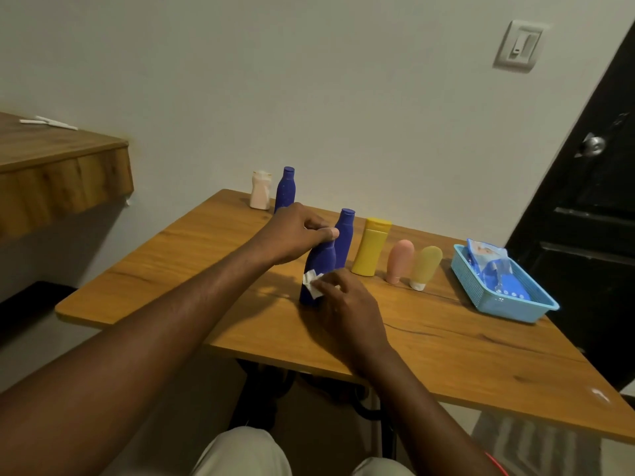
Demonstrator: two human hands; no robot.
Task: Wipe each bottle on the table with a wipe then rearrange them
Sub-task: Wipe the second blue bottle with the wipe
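My left hand (pixel 297 233) grips the top of a blue bottle (pixel 318 269) that stands upright near the middle of the wooden table (pixel 446 345). My right hand (pixel 343 304) holds a white wipe (pixel 312 283) against the bottle's lower side. Behind it stands a second blue bottle (pixel 344 237). To its right stand a yellow bottle (pixel 371 247), a pink tube (pixel 399 260) and a pale yellow tube (pixel 426 266). At the far left corner are a third blue bottle (pixel 285 188) and a small cream bottle (pixel 260 190).
A light blue basket (pixel 494 304) with a pack of wipes (pixel 489 261) sits at the table's right side. A wooden shelf (pixel 58 173) juts out at the left. A dark door (pixel 591 218) stands at the right.
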